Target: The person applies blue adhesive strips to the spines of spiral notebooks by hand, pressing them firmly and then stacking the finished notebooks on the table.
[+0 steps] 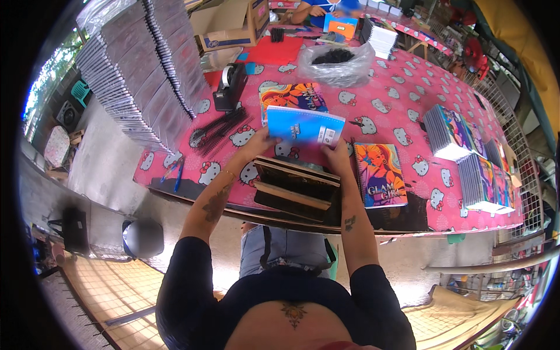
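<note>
Blue rectangular notebook [304,127] with a white panel near its right side, held above the table before the person, its far edge overlapping a notebook with a multicoloured illustrated cover [296,95]. Left hand [263,143]: pinching the lower left corner of the blue notebook. Right hand [335,157]: pinching the lower right corner; the exact placing of the fingers beneath is hidden. Nearer the body, between the forearms: a dark, worn wooden block with stepped ledges [293,189], at the table edge. Just right of the right forearm: a spiral notebook with an orange, purple and teal figure cover [381,175], lying flat. To the left: loose black spiral coils [223,129], a black tape dispenser [229,87] and a blue pen [178,177]. Beyond: a clear plastic bag of black coils [335,63] and an open brown cardboard box [233,26]. Far left: a tall stack of spiral-bound books [131,70]. Far right: stacks of colourful notebooks [450,135]. Underneath all: a pink tablecloth printed with white cat heads [423,79]. Across the table: a co-worker in blue [318,11], holding a blue-and-orange item [341,27].
</note>
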`<state>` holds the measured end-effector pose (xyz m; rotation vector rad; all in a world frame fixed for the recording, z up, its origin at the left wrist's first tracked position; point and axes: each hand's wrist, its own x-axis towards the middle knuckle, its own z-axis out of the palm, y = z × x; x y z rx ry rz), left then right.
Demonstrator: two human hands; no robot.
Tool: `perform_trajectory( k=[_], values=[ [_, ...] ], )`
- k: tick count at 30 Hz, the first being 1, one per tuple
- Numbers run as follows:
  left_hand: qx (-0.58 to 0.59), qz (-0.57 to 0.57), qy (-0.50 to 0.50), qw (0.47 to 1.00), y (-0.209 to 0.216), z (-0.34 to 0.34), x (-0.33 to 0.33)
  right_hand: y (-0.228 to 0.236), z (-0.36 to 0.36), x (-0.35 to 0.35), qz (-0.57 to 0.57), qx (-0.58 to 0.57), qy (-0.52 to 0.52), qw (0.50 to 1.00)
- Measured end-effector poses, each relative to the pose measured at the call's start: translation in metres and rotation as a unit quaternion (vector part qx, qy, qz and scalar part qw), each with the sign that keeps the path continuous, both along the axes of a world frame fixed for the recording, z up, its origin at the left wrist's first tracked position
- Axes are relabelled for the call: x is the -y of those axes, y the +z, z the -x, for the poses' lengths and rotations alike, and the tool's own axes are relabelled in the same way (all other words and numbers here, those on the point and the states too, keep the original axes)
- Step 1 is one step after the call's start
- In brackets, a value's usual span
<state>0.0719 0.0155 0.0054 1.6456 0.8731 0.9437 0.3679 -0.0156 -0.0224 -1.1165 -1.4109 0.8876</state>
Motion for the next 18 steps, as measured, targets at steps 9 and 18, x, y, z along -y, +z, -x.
perform_trajectory(
  k=[9, 18],
  values=[
    [0.009, -0.049, -0.003, 0.999, 0.150, -0.018, 0.085, 0.126, -0.021, 0.108, -0.046, -0.054, 0.021, 0.997],
    [-0.076, -0.101, 0.047, 0.991, 0.126, -0.034, 0.143, 0.085, -0.026, 0.172, 0.016, -0.093, 0.026, 0.995]
  ],
)
